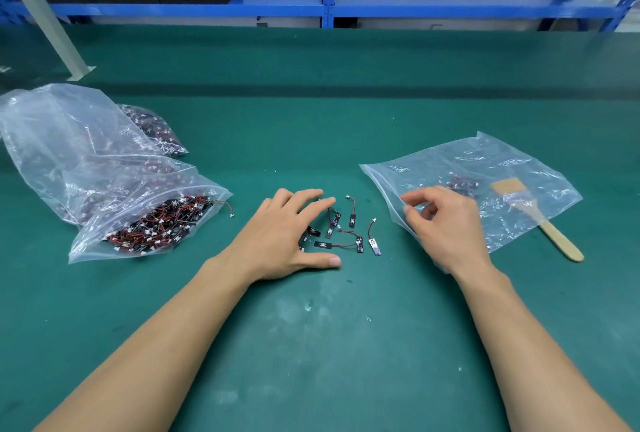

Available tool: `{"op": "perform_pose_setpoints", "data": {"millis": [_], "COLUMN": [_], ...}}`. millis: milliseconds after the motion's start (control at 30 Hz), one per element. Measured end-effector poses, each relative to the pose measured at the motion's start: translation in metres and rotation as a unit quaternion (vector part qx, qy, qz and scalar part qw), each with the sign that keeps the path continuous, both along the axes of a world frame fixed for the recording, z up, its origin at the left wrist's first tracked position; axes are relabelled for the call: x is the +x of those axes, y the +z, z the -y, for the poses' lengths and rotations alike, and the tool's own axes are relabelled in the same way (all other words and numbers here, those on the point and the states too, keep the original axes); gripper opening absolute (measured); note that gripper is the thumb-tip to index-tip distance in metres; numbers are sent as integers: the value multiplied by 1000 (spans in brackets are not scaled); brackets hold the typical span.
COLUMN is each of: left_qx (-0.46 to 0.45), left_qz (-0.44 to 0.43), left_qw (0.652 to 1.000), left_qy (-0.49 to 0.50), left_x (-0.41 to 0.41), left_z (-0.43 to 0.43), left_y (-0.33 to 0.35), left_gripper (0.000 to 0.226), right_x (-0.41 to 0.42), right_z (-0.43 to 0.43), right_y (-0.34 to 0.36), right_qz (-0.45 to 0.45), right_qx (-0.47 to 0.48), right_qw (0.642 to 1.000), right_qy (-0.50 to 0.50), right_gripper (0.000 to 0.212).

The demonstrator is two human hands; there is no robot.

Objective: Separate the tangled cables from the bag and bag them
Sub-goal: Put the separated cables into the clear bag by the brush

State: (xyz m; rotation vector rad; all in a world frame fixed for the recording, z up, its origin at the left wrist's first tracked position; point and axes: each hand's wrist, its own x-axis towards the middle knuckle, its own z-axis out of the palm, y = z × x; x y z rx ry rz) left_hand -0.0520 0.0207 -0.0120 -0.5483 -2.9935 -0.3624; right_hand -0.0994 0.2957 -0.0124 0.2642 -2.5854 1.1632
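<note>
At the left, the open bag (145, 224) lies on the green mat (311, 327), stuffed with tangled red-and-black cables, one lead trailing out of its mouth. The left hand (287, 234) is flat, its fingers straight and spread, covering part of the loose cables (349, 231) scattered mid-mat. These look featherlight and limp, with thin wire between a small white plug and a stiff black tab. They are probably best pinched by the tab, since tugging the wire would likely snag its neighbours. The right hand (443, 220) has curled fingers, thumb and forefinger pinching the lip of the receiving bag (485, 189), a thin, slippery film that needs holding open. A few cables already sit inside it. A wooden brush (540, 217) lies at that bag, over or under it I cannot tell.
</note>
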Motion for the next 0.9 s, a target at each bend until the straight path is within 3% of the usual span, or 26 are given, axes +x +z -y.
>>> {"op": "perform_pose_setpoints", "data": {"millis": [367,567,733,900], "left_qx": [-7,-12,71,213], "left_qz": [-40,-64,-54,-47], "left_qw": [999,997,996,976], "left_qy": [32,40,-4,-16], "left_x": [-13,-17,-19,-15], "left_z": [-63,-66,-47,-29], "left_y": [1,-3,0,1], "left_gripper": [79,46,22,46], "right_x": [-2,-2,-1,0], "right_z": [-1,0,0,2], "right_y": [-1,1,1,2], "right_qz": [-8,-20,-21,-22], "right_qx": [7,17,17,16], "right_qw": [1000,1000,1000,1000], "right_qy": [-7,-7,-4,-5], "right_gripper": [18,17,17,17]}}
